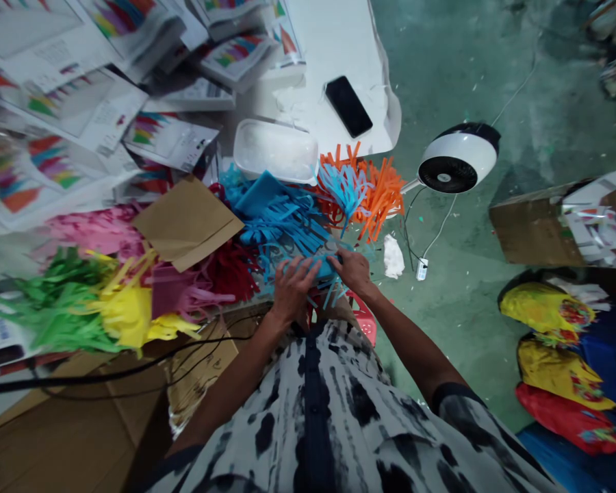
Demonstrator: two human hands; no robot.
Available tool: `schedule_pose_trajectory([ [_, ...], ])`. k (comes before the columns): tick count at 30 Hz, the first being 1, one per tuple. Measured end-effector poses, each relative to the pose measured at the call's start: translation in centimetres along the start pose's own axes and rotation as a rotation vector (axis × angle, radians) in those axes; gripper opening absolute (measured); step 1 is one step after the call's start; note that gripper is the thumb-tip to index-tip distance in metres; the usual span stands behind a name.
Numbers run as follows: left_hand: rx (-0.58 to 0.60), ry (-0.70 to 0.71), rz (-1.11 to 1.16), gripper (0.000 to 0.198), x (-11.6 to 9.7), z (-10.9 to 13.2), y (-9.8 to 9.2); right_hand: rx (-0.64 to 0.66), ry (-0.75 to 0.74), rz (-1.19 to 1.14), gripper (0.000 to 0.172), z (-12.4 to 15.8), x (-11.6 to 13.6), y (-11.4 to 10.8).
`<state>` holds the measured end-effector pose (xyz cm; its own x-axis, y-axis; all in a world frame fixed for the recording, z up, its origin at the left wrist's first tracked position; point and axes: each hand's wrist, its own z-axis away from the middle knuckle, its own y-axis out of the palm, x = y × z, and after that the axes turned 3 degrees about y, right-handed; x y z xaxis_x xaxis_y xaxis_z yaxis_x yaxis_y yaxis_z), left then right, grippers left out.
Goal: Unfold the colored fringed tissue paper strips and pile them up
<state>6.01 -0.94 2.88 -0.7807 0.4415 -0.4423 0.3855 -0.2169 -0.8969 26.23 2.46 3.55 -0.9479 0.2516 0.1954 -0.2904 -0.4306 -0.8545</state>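
Observation:
My left hand point(293, 287) and my right hand point(353, 270) meet over a bunch of blue fringed paper strips point(318, 268) at the near edge of a big blue fringe pile point(274, 216). Both hands have their fingers curled onto the blue strips; loose ends hang below them. An orange fringe pile point(377, 192) with light blue strips on it lies just beyond my right hand. A red fringe pile point(231, 270) lies to the left of my left hand.
Pink point(95, 229), green point(46, 311) and yellow point(128, 315) fringe piles and a brown envelope point(187, 222) lie left. Behind are a clear plastic tub point(274, 149), a black phone point(348, 106) and printed packets point(56, 103). A white fan point(456, 161) stands on the floor; cardboard boxes point(536, 222) are nearby.

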Motion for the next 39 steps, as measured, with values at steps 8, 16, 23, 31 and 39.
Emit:
schedule_pose_trajectory([
  [8, 0.121, 0.096, 0.092, 0.053, 0.4, 0.5, -0.3, -0.223, -0.120, -0.082, 0.027, 0.0, -3.2, -4.3],
  [16, 0.125, 0.042, 0.080, 0.052, -0.4, 0.9, -0.3, -0.468, -0.449, 0.021, 0.035, 4.3, -3.2, -3.0],
  [23, 0.135, 0.074, 0.023, 0.047, -0.5, 1.7, 0.6, -0.359, -0.579, 0.089, 0.030, 5.3, -5.2, 2.5],
  [31, 0.122, 0.071, 0.022, 0.049, -1.0, 2.2, 1.3, -0.370, -0.637, 0.102, 0.030, 5.7, -4.7, 3.6],
  [39, -0.042, -0.010, -0.015, 0.030, 2.7, 5.1, -1.9, -0.262, -0.626, 0.084, 0.031, 4.0, -4.7, 4.1],
])
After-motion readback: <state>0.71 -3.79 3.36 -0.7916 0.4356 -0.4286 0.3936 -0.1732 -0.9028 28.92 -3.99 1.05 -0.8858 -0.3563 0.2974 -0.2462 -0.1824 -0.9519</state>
